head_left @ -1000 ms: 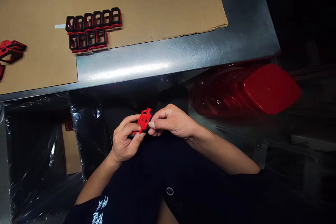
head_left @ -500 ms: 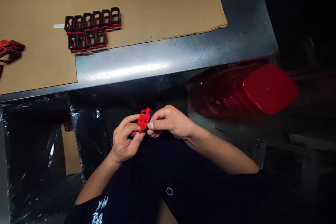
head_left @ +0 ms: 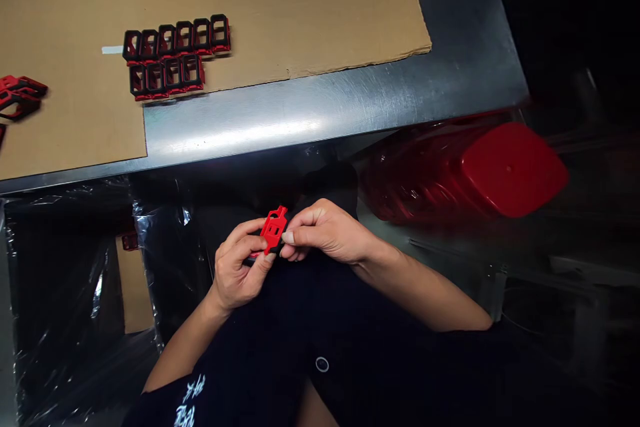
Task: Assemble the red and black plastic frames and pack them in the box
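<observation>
Between my hands, in front of my torso, is a red and black plastic frame point(head_left: 274, 229) with small cut-outs in its red face. My left hand point(head_left: 241, 262) grips its left side and lower end, thumb and fingers closed on it. The thumb and fingers of my right hand point(head_left: 323, 233) pinch the right edge, where the black part shows. The fingers partly hide the frame's underside. Beyond, on the cardboard, two rows of similar black and red frames point(head_left: 193, 72) stand side by side.
A cardboard sheet point(head_left: 320, 7) covers much of the metal table point(head_left: 280, 113). More red and black pieces point(head_left: 23, 95) lie at the far left. Right of me stands a red stool point(head_left: 515, 170). Dark plastic film point(head_left: 65, 280) lines a container at lower left.
</observation>
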`<state>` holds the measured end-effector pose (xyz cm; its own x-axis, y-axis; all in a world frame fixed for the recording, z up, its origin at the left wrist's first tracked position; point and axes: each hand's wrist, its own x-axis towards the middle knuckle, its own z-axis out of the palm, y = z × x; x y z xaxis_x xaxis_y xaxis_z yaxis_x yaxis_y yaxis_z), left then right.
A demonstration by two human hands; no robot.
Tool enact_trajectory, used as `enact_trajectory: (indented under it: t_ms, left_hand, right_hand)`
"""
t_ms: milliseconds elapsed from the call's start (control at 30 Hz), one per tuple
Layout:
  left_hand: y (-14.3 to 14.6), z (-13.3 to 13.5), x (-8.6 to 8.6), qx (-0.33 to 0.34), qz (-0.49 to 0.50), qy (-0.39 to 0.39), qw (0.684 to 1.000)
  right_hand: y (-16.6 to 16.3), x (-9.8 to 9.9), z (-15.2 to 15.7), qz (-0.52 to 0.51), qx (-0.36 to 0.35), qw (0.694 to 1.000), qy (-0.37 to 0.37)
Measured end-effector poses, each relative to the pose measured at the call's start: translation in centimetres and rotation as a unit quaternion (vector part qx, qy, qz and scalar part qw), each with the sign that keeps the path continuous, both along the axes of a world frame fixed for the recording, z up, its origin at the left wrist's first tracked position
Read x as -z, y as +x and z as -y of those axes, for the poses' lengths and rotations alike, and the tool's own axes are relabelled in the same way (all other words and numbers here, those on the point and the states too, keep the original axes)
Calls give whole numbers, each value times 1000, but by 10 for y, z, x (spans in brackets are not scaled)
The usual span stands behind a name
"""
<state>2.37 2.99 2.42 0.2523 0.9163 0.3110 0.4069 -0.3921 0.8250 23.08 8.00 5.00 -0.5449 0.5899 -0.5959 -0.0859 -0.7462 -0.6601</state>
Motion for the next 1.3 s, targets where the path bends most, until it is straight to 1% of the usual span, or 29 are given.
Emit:
enact_trajectory:
  t_ms: [233, 500, 800, 1100, 1300]
  left_hand:
    - [0, 1, 2, -6, -2, 9, 1000]
    - [0, 2, 3, 5, 6, 1, 1000]
    - [1, 2, 4, 8, 21, -1, 1000]
    - [3, 3, 4, -8, 25, -16, 1000]
    - [3, 3, 4, -1, 25, -13, 1000]
  right_hand:
    - [-3, 1, 3, -13, 25, 999, -32]
    - [-5, 4, 4, -29, 28, 997, -69]
    - [-7, 3, 4, -32, 21, 997, -72]
    - [-5, 2, 2, -34, 38, 998, -44]
    - [-6, 3, 3, -35, 46, 997, -58]
